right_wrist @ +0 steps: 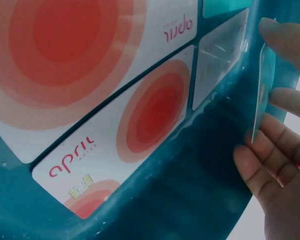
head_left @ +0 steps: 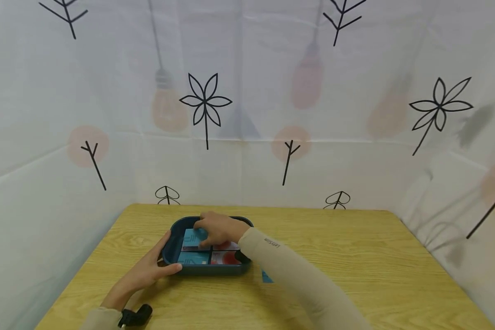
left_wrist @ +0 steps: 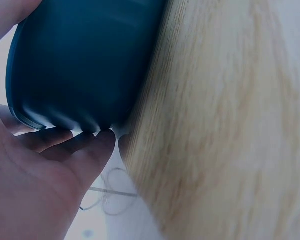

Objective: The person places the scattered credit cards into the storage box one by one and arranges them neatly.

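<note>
A dark teal tray [head_left: 206,270] with rounded corners stands on the table. My left hand [head_left: 150,268] grips its left end, thumb at the front rim; in the left wrist view the fingertips press the tray's end wall. Over the tray's left half, my right hand [head_left: 220,228] pinches a thin teal card [right_wrist: 264,90], seen nearly edge-on in the right wrist view, with the thumb on one side and fingers on the other. Flat in the tray lie a white card with red circles [head_left: 224,258], a blue card [head_left: 193,259] and others, set in rows.
On the wooden table [head_left: 354,256], a blue piece [head_left: 266,277] shows partly from under the right sleeve, just right of the tray. A white patterned curtain [head_left: 247,114] hangs behind the table and along both sides.
</note>
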Motion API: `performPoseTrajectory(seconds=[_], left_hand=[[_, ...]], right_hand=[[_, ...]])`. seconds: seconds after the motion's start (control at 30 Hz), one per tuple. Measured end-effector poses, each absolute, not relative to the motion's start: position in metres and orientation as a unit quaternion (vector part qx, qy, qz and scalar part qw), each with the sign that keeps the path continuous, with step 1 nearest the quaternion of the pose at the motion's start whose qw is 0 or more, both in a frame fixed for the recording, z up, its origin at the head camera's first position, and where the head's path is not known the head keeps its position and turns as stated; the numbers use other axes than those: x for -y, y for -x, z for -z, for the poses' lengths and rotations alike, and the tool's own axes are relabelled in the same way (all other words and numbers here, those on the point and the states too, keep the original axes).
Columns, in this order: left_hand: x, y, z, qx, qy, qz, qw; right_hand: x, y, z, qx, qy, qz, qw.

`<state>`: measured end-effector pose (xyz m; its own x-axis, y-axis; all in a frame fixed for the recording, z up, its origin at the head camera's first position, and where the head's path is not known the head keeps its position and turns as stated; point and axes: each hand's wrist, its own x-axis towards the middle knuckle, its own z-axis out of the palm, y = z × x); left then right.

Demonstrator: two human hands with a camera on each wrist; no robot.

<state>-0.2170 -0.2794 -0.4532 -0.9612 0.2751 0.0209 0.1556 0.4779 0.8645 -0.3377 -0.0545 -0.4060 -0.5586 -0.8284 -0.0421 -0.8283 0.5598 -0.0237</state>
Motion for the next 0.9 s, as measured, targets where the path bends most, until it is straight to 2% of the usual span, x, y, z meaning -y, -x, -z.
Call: performPoseTrajectory(seconds=[0.23, 0.9], left_hand=[[0.279, 0.217, 0.450, -0.859, -0.122, -0.493, 0.063], [0.280, 0.216, 0.452, -0.852, -0.131, -0.502, 0.064]], right_hand=[[0.059, 0.339, 0.410, -0.883, 0.467, -0.008, 0.038], [0.065, 0.335, 0.421, -0.883, 0.464, -0.063, 0.013]])
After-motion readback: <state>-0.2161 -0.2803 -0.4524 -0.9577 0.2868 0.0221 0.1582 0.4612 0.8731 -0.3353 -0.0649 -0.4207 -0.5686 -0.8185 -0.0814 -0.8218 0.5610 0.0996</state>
